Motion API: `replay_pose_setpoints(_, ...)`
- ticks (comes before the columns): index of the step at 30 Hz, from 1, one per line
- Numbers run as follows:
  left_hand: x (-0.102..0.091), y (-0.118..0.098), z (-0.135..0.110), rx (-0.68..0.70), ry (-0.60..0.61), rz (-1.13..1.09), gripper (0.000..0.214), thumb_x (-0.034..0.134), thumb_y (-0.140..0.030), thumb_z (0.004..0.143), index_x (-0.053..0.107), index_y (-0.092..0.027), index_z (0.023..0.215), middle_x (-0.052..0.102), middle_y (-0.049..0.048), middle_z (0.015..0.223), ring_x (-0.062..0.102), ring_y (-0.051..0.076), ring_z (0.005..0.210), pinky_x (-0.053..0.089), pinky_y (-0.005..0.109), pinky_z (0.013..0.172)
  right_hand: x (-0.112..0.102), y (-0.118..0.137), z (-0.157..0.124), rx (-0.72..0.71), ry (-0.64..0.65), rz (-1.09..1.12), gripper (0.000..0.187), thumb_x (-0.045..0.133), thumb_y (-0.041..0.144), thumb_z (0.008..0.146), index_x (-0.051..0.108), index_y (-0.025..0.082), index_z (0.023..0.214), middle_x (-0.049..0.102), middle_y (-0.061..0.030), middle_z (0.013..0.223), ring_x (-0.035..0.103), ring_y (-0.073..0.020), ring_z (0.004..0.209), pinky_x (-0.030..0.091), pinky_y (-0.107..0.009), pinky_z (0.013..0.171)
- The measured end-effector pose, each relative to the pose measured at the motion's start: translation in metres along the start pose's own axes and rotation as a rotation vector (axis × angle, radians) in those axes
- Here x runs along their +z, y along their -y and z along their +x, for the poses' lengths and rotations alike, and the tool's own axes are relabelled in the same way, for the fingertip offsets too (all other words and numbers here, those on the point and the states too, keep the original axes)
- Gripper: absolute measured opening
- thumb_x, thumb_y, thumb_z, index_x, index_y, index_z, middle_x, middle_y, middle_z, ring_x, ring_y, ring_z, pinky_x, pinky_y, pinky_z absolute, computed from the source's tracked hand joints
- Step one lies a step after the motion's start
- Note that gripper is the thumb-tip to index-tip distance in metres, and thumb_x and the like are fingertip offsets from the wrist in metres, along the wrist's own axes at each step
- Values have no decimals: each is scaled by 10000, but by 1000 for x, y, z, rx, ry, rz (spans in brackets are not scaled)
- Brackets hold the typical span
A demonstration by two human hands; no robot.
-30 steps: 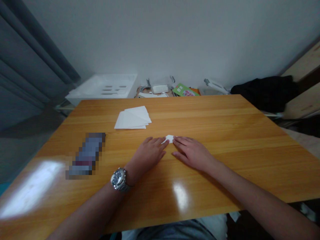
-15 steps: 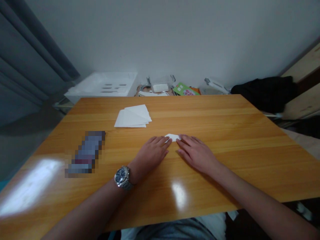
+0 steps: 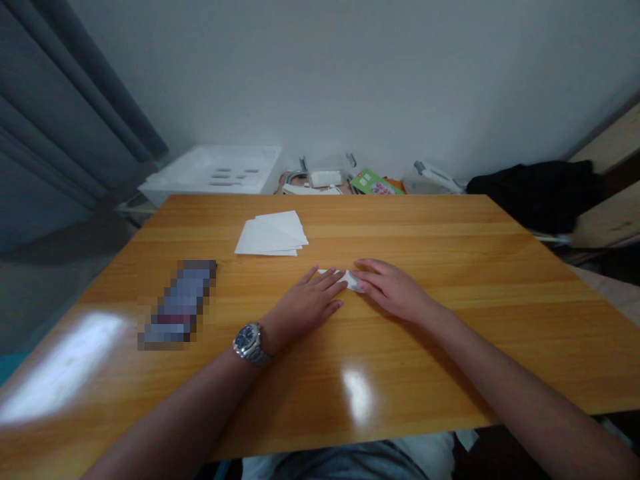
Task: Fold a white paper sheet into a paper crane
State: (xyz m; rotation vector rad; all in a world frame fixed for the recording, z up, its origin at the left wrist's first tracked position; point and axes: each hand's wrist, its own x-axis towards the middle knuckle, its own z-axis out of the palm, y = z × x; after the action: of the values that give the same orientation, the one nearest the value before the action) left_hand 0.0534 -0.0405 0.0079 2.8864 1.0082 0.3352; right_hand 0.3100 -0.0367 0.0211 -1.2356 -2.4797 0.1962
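Near the middle of the wooden table [image 3: 450, 267] lies a small folded piece of white paper [image 3: 350, 279], mostly covered by the fingers of both hands. On its left side the left hand [image 3: 307, 303] lies flat, palm down, fingers stretched and close together, the fingertips pressing the paper edge; a metal wristwatch [image 3: 251, 343] is on this wrist. From the right, the right hand [image 3: 395, 290] lies flat too, fingers extended, their tips on the paper, touching or almost touching the left fingertips. Neither hand grips anything. Further from the person, a small stack of white sheets [image 3: 273, 235] rests on the table, well apart from the hands. At the left lies a blurred dark object [image 3: 179, 305].
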Motion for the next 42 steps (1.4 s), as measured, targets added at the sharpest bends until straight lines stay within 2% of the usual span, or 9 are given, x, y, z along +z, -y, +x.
replay_pose_setpoints(5, -9, -4, 0, -56, -40, 92, 408, 449, -369, 1046, 531, -242, 1425, 493, 98, 1520, 443, 270, 1407, 249, 494, 1211, 11, -4, 2, -46, 15, -43, 387, 470, 365, 1043, 682, 192, 1317, 579, -161, 1454, 557, -302, 1332, 462, -502, 1116)
replay_pose_setpoints(10, -11, -10, 1, -73, -45, 113, 399, 408, -258, 1054, 509, -185, 1433, 599, 108, 1392, 543, 244, 1269, 349, 444, 1135, 10, -7, -1, -67, -18, -7, 341, 496, 326, 1031, 714, 185, 1251, 568, -139, 1474, 549, -292, 1345, 449, -502, 1133)
replay_pose_setpoints(13, -8, -9, 1, -89, -47, 90, 405, 409, -268, 1054, 497, -172, 1437, 600, 107, 1399, 531, 245, 1284, 332, 440, 1147, 9, -7, -2, -121, 12, 38, 340, 505, 327, 1031, 700, 180, 1267, 574, -140, 1468, 529, -279, 1373, 429, -491, 1156)
replay_pose_setpoints(19, -7, -4, 1, -145, -88, 19, 430, 440, -380, 1048, 522, -188, 1424, 573, 110, 1433, 505, 260, 1320, 343, 450, 1155, 8, 3, -8, -199, 18, 110, 301, 521, 316, 1029, 725, 174, 1199, 701, -118, 1306, 633, -265, 1256, 495, -482, 1099)
replay_pose_setpoints(22, -5, 1, 1, -157, -95, 10, 420, 443, -359, 1046, 538, -192, 1420, 572, 117, 1423, 519, 265, 1301, 386, 438, 1132, 9, 8, -8, -226, 8, 133, 300, 530, 304, 1026, 719, 159, 1208, 717, -115, 1277, 656, -262, 1219, 509, -462, 1086)
replay_pose_setpoints(27, 1, 9, 1, -172, -91, 28, 415, 450, -271, 1039, 539, -245, 1443, 557, 129, 1415, 525, 270, 1295, 421, 442, 1114, 11, 7, -4, -206, -61, 149, 270, 537, 262, 1024, 710, 202, 1222, 724, -83, 1271, 667, -234, 1202, 510, -440, 1087)
replay_pose_setpoints(31, 2, 11, 2, -150, -102, 21, 451, 478, -241, 1025, 506, -294, 1472, 534, 122, 1440, 517, 270, 1307, 430, 456, 1108, 15, 5, -2, -199, -70, 140, 299, 535, 230, 1019, 686, 170, 1271, 689, -116, 1327, 631, -237, 1259, 488, -432, 1120)
replay_pose_setpoints(36, 0, 7, 5, -152, -127, 27, 359, 485, -233, 1028, 597, -223, 1368, 582, 114, 1398, 552, 266, 1259, 450, 440, 1083, 18, 9, -2, -144, -15, 134, 304, 542, 218, 1014, 687, 186, 1280, 687, -114, 1329, 646, -233, 1232, 511, -414, 1098)
replay_pose_setpoints(42, -8, -3, 8, -137, -107, -37, 248, 533, -303, 1020, 656, -193, 1205, 690, 90, 1187, 632, 244, 1090, 506, 417, 967, 20, 12, 2, -119, -45, 118, 266, 567, 197, 999, 725, 178, 1213, 730, -119, 1232, 680, -242, 1148, 549, -414, 1036)
